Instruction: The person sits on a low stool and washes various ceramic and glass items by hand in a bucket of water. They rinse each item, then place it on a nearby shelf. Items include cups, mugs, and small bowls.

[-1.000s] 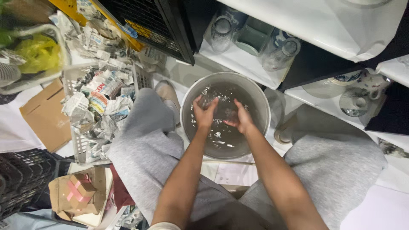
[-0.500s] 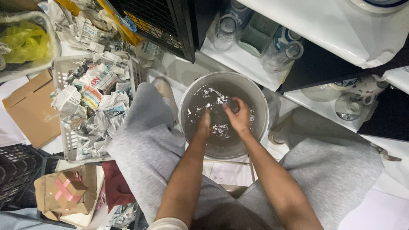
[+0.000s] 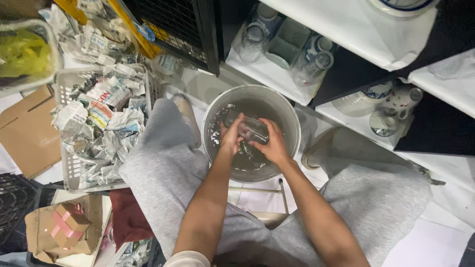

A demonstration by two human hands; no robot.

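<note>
Here, both hands grip 1 clear drinking glass (image 3: 250, 129) over the round grey water basin (image 3: 292, 118): left hand (image 3: 230, 138) clamped at its base, right hand (image 3: 272, 146) alongside. Likely wet, slick, fragile; the body seems safest.

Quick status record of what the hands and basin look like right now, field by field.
left hand: grips one end of the clear glass
right hand: grips the other end of the glass
glass: lying sideways, over the water
basin: round, grey, holds water, on the floor between the knees
basket: white, full of crumpled newspaper, to the left
shelf: more glassware behind the basin
</note>
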